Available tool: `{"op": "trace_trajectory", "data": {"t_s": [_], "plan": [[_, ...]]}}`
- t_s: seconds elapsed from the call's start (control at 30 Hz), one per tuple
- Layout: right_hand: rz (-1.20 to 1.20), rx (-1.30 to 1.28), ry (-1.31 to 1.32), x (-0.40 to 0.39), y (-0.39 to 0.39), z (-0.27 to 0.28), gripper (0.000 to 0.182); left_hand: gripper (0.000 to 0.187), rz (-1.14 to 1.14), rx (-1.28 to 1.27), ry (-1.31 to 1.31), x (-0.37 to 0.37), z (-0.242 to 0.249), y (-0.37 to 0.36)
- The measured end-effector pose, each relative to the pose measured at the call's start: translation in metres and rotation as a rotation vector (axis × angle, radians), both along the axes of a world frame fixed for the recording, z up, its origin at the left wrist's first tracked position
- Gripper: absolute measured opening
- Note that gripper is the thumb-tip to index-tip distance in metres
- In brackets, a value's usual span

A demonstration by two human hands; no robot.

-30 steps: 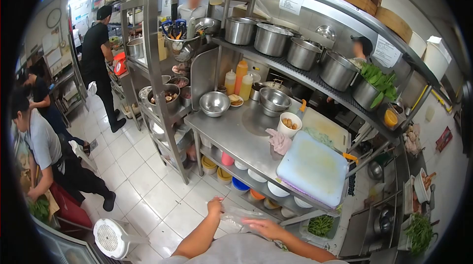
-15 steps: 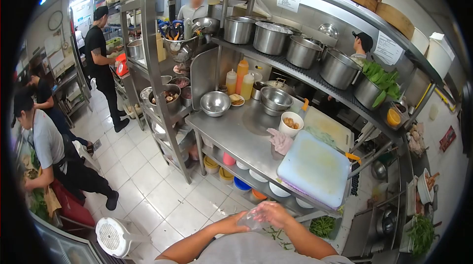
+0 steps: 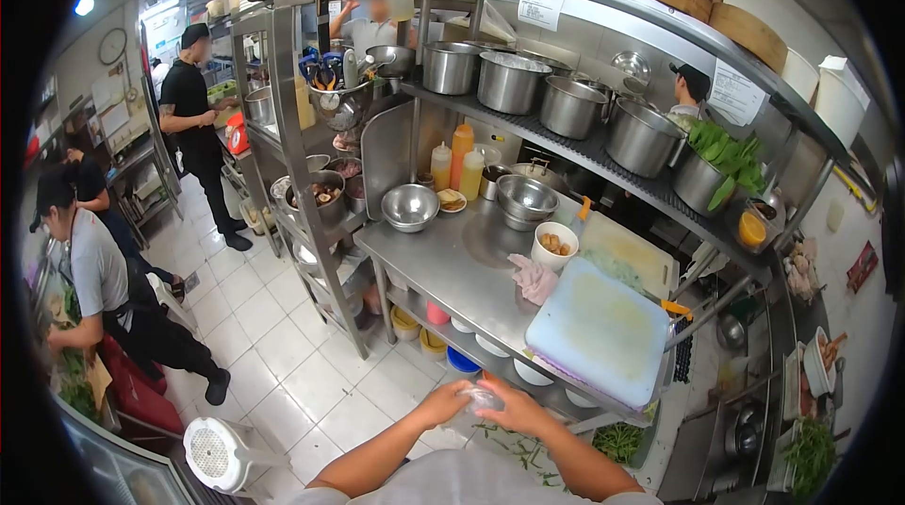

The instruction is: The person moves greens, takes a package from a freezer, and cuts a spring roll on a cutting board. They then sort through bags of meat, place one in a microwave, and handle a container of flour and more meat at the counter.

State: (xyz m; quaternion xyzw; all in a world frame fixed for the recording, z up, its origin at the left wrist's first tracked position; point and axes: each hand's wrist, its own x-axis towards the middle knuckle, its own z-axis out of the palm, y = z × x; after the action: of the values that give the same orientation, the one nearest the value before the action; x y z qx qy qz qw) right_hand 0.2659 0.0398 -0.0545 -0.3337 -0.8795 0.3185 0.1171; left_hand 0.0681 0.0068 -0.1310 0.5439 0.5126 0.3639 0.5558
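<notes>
In front of my body, my left hand (image 3: 445,404) and my right hand (image 3: 518,411) hold a crumpled, see-through plastic item (image 3: 483,398) between them. It looks like thin clear film or a bag, but its exact kind is not plain. The fingers of both hands are curled around it from either side. Beyond my hands, at the near end of the steel counter (image 3: 452,250), lies a pale blue cutting board (image 3: 599,331). A pink cloth (image 3: 534,279) and a white tub of brown food pieces (image 3: 554,243) are beside the board.
Steel pots (image 3: 572,104) line the shelf above the counter. Metal bowls (image 3: 410,208) and squeeze bottles (image 3: 462,151) stand farther back. A white stool (image 3: 215,453) is at lower left. One person (image 3: 94,269) bends at a left-hand counter; another person (image 3: 195,128) stands behind. Greens (image 3: 617,437) lie low right.
My hands have come up slightly and closer together around the clear plastic. The standing person in black has turned, and the person behind the rack has raised a hand.
</notes>
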Motion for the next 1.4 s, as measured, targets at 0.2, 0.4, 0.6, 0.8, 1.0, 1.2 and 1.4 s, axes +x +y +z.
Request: {"op": "trace_trajectory", "data": {"t_s": [0.2,0.4,0.6,0.8,1.0,1.2,1.4], "plan": [[-0.288,0.177,0.371,-0.014,-0.019,-0.029,0.065,0.035,0.423,-0.408,-0.996,0.022,0.008,0.012],[-0.349,0.069,0.285,-0.011,-0.010,-0.065,0.058,0.040,0.212,-0.478,-0.892,0.043,0.009,0.003],[-0.827,-0.075,0.520,0.044,0.034,-0.017,0.038,0.039,0.107,-0.520,-0.731,0.006,-0.001,-0.025],[-0.927,0.327,0.387,0.158,0.088,0.051,0.026,0.028,0.469,-0.521,-0.559,-0.058,-0.040,-0.060],[-0.987,0.809,0.741,0.244,0.116,0.195,0.025,0.027,0.680,-0.531,-0.545,-0.089,-0.067,-0.093],[-1.299,1.173,0.454,0.289,0.123,0.299,0.020,0.026,0.614,-0.516,-0.511,-0.073,-0.060,-0.088],[-1.133,1.419,0.020,0.333,0.173,0.334,0.016,0.021,0.536,-0.482,-0.418,-0.052,-0.044,-0.083]]}}
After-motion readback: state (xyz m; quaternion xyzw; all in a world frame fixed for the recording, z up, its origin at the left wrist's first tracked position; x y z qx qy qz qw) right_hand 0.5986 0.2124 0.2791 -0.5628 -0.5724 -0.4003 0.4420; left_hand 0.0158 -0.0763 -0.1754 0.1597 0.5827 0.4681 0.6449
